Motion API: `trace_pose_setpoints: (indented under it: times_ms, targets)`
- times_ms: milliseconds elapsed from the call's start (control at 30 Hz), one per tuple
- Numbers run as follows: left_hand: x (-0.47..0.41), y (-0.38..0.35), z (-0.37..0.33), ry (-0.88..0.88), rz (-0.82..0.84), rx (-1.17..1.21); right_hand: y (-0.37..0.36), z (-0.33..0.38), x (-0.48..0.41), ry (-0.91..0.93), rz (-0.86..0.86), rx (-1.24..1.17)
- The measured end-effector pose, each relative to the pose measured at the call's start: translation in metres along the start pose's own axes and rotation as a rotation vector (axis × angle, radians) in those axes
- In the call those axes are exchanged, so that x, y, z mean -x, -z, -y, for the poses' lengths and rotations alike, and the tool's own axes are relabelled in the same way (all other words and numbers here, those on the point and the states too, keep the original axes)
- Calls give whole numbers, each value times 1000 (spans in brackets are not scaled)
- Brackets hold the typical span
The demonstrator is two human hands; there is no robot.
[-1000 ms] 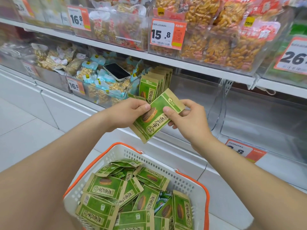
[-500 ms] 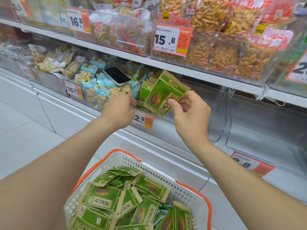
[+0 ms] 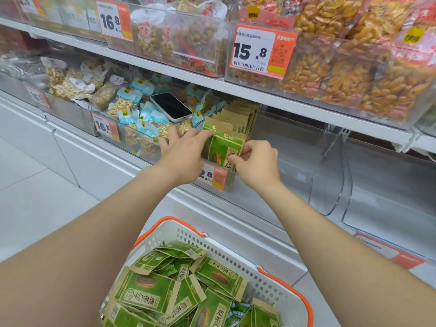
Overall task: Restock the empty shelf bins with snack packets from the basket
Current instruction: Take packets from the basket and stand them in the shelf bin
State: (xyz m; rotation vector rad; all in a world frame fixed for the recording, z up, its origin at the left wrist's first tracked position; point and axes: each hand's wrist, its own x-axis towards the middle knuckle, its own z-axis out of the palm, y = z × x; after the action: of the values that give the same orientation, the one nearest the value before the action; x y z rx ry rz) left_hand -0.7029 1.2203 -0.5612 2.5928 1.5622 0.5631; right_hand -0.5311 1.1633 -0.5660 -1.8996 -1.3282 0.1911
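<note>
The green snack packet stands upright just left of the frame's centre. It is at the front of a row of packets of the same kind that files back into a see-through shelf bin. My right hand pinches the packet's lower right edge between thumb and curled fingers. My left hand is beside it on the left, fingers straight and a little spread, with the forefinger lying along the packet's upper left corner. Whether my other fingertips touch anything I cannot tell. Just below my hands, on the bin's front wall, an orange and white price tag is partly covered by my left wrist.

Left of this bin, a neighbouring bin holds bags of nuts with pale blue tops, and a phone lies face up on them. To the right, more see-through bins stand on the same shelf. Across the top of the frame, the upper shelf carries bins packed with bags of golden snacks, fronted by a tag reading 15.8 and another reading 16.8.

At the bottom centre, between my forearms, a white basket with an orange rim holds a loose heap of green packets, lying flat and overlapping.
</note>
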Motion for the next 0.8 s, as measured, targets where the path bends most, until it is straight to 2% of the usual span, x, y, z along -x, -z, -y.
trace_pose_setpoints:
  times_ms: [200,333,567,633,700,767,800]
  targets:
    - [-2,-1,0,28,-49,98,-17,13,-8,-17,-3,-26]
    - [4,-1,6,-44,-62,95,-20,12,-8,7,-12,54]
    - [19,-1,11,-104,-20,7,-10,12,2,96,156,153]
    - [25,2,9,-107,-37,21,-5,6,11,161,92,214]
    - [30,6,6,-121,-50,41,4,7,26,302,25,253]
    - [39,10,0,-187,-5,93,15,12,43,454,81,245]
    - [45,10,-4,-235,61,125,20,15,52,505,178,245]
